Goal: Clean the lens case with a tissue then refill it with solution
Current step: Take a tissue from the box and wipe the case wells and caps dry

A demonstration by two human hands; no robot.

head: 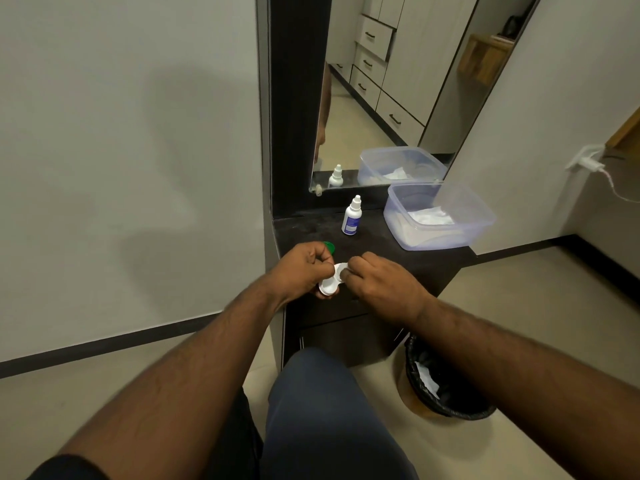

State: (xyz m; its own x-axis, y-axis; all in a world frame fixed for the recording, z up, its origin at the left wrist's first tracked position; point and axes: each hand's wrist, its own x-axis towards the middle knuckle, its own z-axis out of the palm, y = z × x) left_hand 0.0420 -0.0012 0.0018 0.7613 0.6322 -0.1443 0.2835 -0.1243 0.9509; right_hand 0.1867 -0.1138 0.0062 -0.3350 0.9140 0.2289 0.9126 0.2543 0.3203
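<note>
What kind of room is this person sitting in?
Probably a bedroom or dressing corner at home. A tall mirror stands over a small dark vanity table, it reflects a wardrobe with drawers, and a lined waste bin sits on the floor.

both bare forearms reach in from the near edge and converge toward the middle of the view, the left arm from the near left, the right arm from the near right. the left hand (304, 268) is curled, knuckles up and turned to the far side, its fingertips and thumb pinching a small white lens case (330, 282) that sticks out to its right. the right hand (377, 282) lies palm down with the wrist bent, its fingers curled inward to the left and meeting the same case at its far end. the two hands nearly touch. a dark short sleeve shows at the near left.
</note>
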